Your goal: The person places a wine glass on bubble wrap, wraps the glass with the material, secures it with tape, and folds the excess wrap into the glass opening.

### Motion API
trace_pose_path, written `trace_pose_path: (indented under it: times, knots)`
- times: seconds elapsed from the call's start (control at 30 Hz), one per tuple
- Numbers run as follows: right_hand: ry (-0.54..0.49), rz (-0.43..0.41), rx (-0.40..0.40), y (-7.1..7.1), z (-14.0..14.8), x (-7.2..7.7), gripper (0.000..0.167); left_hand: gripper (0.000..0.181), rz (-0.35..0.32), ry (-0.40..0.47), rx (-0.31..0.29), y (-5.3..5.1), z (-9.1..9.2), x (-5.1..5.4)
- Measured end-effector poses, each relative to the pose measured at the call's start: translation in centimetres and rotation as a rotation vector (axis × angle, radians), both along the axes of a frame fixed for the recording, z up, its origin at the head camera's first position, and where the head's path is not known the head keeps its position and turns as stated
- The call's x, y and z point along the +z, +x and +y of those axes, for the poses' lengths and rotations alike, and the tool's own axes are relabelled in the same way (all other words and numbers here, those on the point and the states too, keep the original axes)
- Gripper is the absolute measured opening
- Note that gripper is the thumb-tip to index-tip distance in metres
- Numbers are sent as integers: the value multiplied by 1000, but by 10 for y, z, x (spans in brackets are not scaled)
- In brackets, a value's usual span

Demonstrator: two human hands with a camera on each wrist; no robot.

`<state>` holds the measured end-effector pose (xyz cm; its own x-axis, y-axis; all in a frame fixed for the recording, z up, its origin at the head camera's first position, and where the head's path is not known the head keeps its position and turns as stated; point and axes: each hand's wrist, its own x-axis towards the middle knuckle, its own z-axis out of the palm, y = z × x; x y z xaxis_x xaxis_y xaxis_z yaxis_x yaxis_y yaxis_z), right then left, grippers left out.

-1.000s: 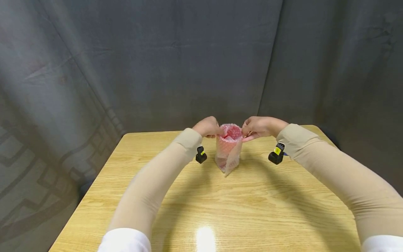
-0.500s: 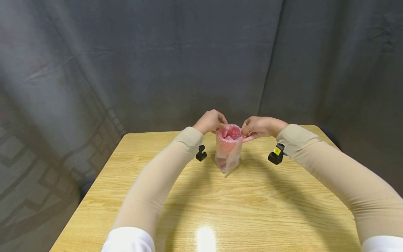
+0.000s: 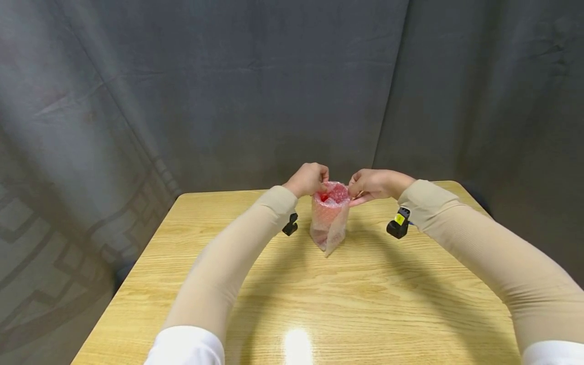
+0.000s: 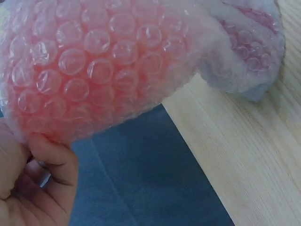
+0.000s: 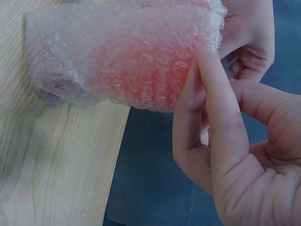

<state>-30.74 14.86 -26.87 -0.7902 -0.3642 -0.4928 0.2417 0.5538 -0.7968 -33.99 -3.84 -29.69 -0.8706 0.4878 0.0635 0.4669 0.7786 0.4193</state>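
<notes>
A bubble wrap bag (image 3: 329,223) stands upright near the table's far edge, its mouth facing up. Something red (image 3: 323,196) shows inside the mouth; its kind is hidden by the wrap. At the left of the rim, my left hand (image 3: 309,179) pinches the bag's edge, with the thumb at the mouth. The left wrist view shows curled fingers (image 4: 52,157) against the wrap's rim. Across from it, my right hand (image 3: 375,183) pinches the right side of the rim between thumb and fingers. Close up, the right fingers (image 5: 223,117) press on the wrap's edge.
The wooden table (image 3: 356,304) extends toward me from the bag. Behind its far edge hangs a grey curtain (image 3: 255,101). Black wrist cameras (image 3: 398,223) sit below both wrists, a little above the tabletop.
My left hand rose from the bag's mouth to its rim, then lowered slightly with the thumb at the opening. More red shows inside now. My right hand has stayed almost still.
</notes>
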Motion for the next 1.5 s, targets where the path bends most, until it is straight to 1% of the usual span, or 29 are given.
trace_pose_path:
  times: [0.1, 0.13, 0.2, 0.27, 0.33, 0.4, 0.47, 0.53, 0.6, 0.67, 0.77, 0.83, 0.93, 1.0, 1.03, 1.17, 1.33, 1.37, 1.4, 1.43, 1.47, 1.5]
  knots:
    - [-2, -4, -5, 0, 0, -1, 18, 17, -18, 16, 19, 2, -1, 1]
    - [-2, -5, -6, 0, 0, -1, 18, 15, -37, 28, 27, 3, -2, 2]
    - [-4, -7, -8, 0, 1, -1, 17, 15, -47, 49, 35, 5, -4, 7]
    - [-6, -11, -10, 1, 1, -1, 17, 18, -47, 63, 26, 9, -7, 16]
    - [-6, -12, -13, 1, 1, 0, 16, 19, -55, 79, 24, 14, -9, 28]
    - [-9, -10, -14, 0, 2, 1, 15, 15, -74, 77, 29, 20, -11, 38]
    - [-11, -8, -14, 0, 2, 1, 16, 14, -142, 66, 43, 27, -10, 46]
    - [-13, -6, -13, 0, 3, 2, 16, 16, -231, 59, 66, 35, -9, 50]
    - [-16, -7, -11, 0, 2, 1, 17, 19, -317, 62, 101, 41, -7, 50]
    - [-16, -9, -11, 0, 2, 1, 17, 23, -402, 94, 150, 46, -6, 46]
    - [-13, -10, -12, -1, 2, 1, 17, 27, -506, 186, 234, 50, -6, 38]
    - [-11, -10, -15, -1, 2, 1, 16, 31, -575, 256, 274, 51, -7, 33]
    - [-9, -8, -14, -1, 2, 2, 16, 36, -671, 355, 299, 49, -8, 26]
    - [-7, -6, -14, -2, 2, 2, 16, 32, -723, 412, 297, 48, -7, 23]
    - [-6, -5, -14, -2, 2, 2, 16, 27, -745, 436, 292, 47, -7, 22]
    - [-2, -4, -11, -3, 2, 2, 18, 12, -776, 472, 275, 44, -5, 17]
    - [-11, -12, -13, -2, 1, 1, 17, 9, -766, 469, 291, 42, -3, 13]
    - [-11, -12, -14, -2, 0, 1, 17, 13, -754, 463, 298, 42, -3, 13]
    - [-11, -13, -13, -2, 0, 1, 16, 25, -731, 443, 305, 43, -2, 12]
    - [-10, -12, -11, -2, 0, 1, 16, 37, -686, 402, 315, 43, -2, 13]
    - [-8, -10, -9, -2, 0, 1, 16, 49, -627, 342, 321, 44, -1, 14]
    - [-8, -9, -8, -2, 0, 0, 16, 61, -551, 255, 319, 45, -1, 16]
